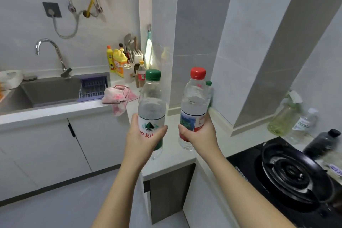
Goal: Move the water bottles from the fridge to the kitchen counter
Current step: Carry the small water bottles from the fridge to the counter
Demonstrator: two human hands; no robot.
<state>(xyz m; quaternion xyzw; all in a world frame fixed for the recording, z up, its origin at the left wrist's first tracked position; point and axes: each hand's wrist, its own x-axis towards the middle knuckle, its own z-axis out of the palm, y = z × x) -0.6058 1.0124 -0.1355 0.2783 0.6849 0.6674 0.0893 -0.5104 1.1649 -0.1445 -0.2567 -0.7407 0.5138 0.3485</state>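
Note:
My left hand point(143, 136) grips a clear water bottle with a green cap point(151, 98) around its white and green label. My right hand point(200, 133) grips a clear water bottle with a red cap point(195, 98) around its red and blue label. Both bottles are upright and held above the white kitchen counter point(174, 159) at its corner. A third bottle with a green cap point(209, 89) stands on the counter behind the red-capped one, mostly hidden by it. The fridge is out of view.
A sink point(46, 92) with a tap point(50, 52) is at the left, a pink cloth point(118, 96) beside it. Yellow detergent bottles point(118, 61) and sauce bottles stand at the back. A black gas stove point(292, 172) and oil bottles point(285, 114) are at the right.

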